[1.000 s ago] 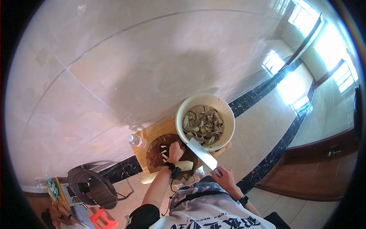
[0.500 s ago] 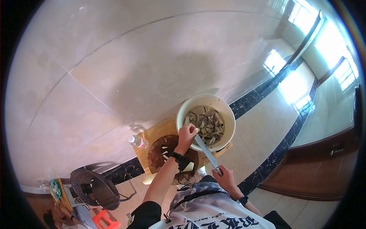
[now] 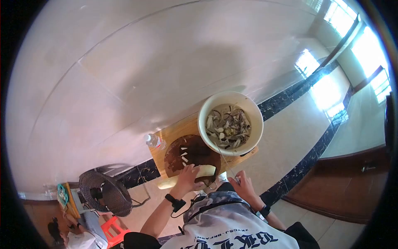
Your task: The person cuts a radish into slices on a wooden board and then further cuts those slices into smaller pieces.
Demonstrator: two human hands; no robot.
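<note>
At the frame's lower centre, the left hand [image 3: 188,181] grips a long pale vegetable [image 3: 206,170] lying over the round chopping board [image 3: 202,150], while the right hand [image 3: 243,185] grips a cleaver [image 3: 236,179], apparently repositioning between cuts, the next calling for steady support.

Ahead of the left grip [image 3: 188,179] and to its left stands a clear bottle [image 3: 154,141] with a partly red label. Farther left of that grip is a dark woven basket [image 3: 118,198], with a red stool [image 3: 108,225] and another person [image 3: 93,228] nearer the lower edge. A pale tiled wall [image 3: 141,70] rises beyond. Well right of the right grip [image 3: 242,184] is a brown door [image 3: 331,184]; bright windows [image 3: 340,18] show far ahead.
</note>
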